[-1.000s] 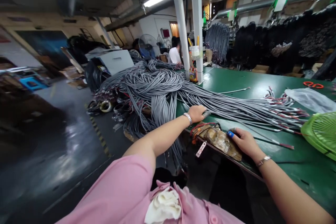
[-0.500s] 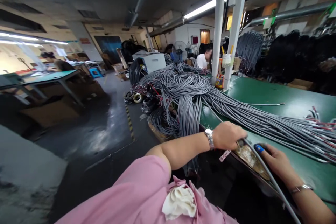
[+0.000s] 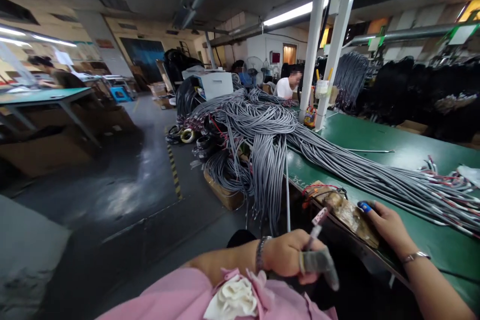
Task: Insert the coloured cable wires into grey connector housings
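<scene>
My left hand (image 3: 294, 256) is low in front of my body, beyond the table edge, blurred at the fingertips. Its index finger, wrapped in grey tape, points out to the right, and the other fingers are bent; no cable shows in it. A pink-and-white tag (image 3: 320, 216) on a pale strip hangs right above this hand. My right hand (image 3: 390, 227), with blue tape on one digit, rests by the far end of a tape-covered block (image 3: 347, 215) at the table edge, fingers loosely extended. A single grey cable (image 3: 288, 187) hangs straight down at the table corner.
A thick bundle of grey cables (image 3: 337, 155) runs across the green table (image 3: 360, 132) and droops over its left end. Red and black wires (image 3: 318, 187) lie by the block. A cardboard box (image 3: 223, 192) stands below. A person (image 3: 285, 86) sits at the back.
My left hand has dropped down and left from the table edge, off the grey cable it held. That cable no longer runs between my hands. My right hand stays near the block.
</scene>
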A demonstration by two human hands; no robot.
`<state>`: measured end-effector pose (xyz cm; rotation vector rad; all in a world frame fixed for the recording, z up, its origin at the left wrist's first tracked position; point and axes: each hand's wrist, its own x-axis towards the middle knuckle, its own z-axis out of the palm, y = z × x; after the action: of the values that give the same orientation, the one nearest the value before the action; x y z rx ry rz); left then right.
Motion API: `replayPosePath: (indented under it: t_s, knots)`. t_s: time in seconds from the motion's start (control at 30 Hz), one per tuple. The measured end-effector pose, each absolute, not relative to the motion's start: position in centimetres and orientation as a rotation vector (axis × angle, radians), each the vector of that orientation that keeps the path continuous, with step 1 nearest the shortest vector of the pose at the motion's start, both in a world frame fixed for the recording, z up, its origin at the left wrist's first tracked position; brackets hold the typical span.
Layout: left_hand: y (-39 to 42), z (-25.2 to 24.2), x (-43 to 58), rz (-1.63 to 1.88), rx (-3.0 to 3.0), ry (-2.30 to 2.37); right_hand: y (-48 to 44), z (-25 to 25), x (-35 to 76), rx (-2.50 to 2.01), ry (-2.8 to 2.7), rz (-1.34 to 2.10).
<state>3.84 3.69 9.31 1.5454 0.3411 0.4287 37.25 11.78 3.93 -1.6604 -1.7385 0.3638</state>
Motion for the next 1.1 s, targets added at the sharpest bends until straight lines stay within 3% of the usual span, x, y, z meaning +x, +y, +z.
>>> replayPosePath:
  t_s: [0.13, 0.23, 0.43, 0.6, 0.73, 0.93, 1.1]
  knots:
    - [3.3, 4.8, -0.3, 0.289, 1.335, 0.555, 12.6, 2.5, 38.3, -1.695, -1.764, 0.433]
    - [3.7, 2.0, -1.4, 0.397, 1.337, 0.701, 13.0, 2.1, 38.8, -1.728, -1.782, 0.400]
    - [3.9, -0.3, -0.6, 0.457, 1.420, 0.761, 7.7, 5.7, 34.1, -1.611, -1.478, -0.292]
    - [3.6, 0.0, -0.2, 0.474, 1.490, 0.772, 0.4, 5.2, 25.0, -1.319, -1.763, 0.370]
    - [3.4, 0.0, 0.0, 0.527, 1.563, 0.786, -0.7, 2.3, 20.3, -1.297, -1.605, 0.953]
    - [2.9, -1.6, 0.1, 0.471, 1.732, 0.862, 1.3, 1.4, 18.4, -1.227, -1.382, 1.106]
    - [3.2, -1.8, 0.7, 0.586, 1.335, 0.838, 1.6, 0.5, 18.2, -1.155, -1.373, 1.223]
